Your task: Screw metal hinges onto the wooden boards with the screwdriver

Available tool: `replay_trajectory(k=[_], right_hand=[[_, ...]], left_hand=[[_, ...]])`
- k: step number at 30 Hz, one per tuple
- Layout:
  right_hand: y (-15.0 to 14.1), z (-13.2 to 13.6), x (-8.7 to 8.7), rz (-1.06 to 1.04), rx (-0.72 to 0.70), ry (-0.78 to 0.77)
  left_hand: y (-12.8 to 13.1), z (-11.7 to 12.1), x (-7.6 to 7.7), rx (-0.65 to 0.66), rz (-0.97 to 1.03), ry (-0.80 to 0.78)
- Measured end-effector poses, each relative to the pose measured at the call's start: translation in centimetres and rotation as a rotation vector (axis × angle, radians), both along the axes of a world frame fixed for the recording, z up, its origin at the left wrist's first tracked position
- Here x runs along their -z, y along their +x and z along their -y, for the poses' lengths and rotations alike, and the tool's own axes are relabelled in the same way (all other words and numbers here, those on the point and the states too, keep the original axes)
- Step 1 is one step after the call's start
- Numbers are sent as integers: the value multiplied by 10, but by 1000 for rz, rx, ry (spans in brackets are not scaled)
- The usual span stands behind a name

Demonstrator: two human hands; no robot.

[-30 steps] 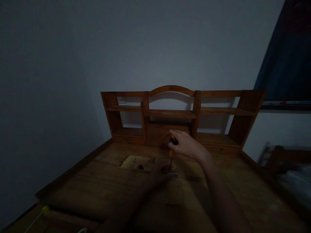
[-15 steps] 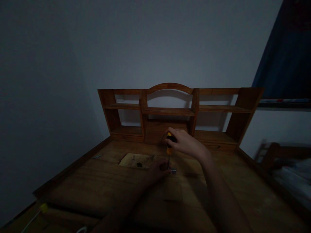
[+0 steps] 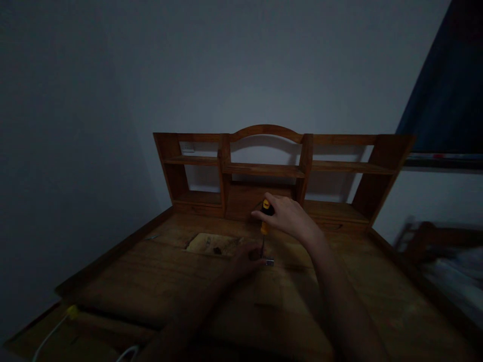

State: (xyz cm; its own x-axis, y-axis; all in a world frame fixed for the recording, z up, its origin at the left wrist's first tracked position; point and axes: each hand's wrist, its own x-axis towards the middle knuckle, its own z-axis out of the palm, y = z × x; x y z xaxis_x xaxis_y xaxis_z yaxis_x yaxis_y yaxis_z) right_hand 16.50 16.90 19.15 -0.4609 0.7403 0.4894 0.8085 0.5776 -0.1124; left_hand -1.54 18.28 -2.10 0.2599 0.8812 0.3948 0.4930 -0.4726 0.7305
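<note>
My right hand [image 3: 283, 213] grips the yellow and black handle of a screwdriver [image 3: 265, 229], which stands nearly upright with its shaft pointing down. At its foot, my left hand [image 3: 247, 259] is closed, thumb and fingers pinched round the tip area. A small shiny metal piece [image 3: 269, 262] lies on the wooden desktop [image 3: 169, 271], sticking out to the right of those left fingertips. It is too dark to tell whether the left fingers hold this piece or the shaft. Any screw under the tip is hidden.
A wooden shelf unit [image 3: 264, 170] stands along the back of the desk. Left of my hands is a pale, worn patch [image 3: 215, 244] with a dark small object [image 3: 217, 250]. Farther left lies a thin metallic item [image 3: 152, 237]. A white cord [image 3: 49, 337] with a yellow end hangs at the lower left.
The fingers of my right hand have shifted on the screwdriver handle, the thumb now more stretched out. My left hand stays by the tip. The view has moved slightly.
</note>
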Motion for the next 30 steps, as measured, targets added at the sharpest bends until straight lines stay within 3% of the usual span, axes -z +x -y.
replay_trajectory(k=[5, 10, 16, 20, 26, 30], right_hand=[[2, -4, 2, -20, -136, -56], [2, -6, 4, 4, 2, -9], [3, -5, 3, 2, -145, -64], [2, 0, 1, 4, -21, -65], [5, 1, 2, -22, -195, -151], [3, 0, 4, -20, -77, -125]], left_hand=[[-1, 0, 0, 10, 22, -25], [-2, -2, 3, 42, 43, 24], [-2, -5, 5, 27, 41, 2], [-3, -6, 4, 55, 54, -20], [-4, -4, 1, 88, 46, -26], [-3, -3, -1, 95, 27, 22]])
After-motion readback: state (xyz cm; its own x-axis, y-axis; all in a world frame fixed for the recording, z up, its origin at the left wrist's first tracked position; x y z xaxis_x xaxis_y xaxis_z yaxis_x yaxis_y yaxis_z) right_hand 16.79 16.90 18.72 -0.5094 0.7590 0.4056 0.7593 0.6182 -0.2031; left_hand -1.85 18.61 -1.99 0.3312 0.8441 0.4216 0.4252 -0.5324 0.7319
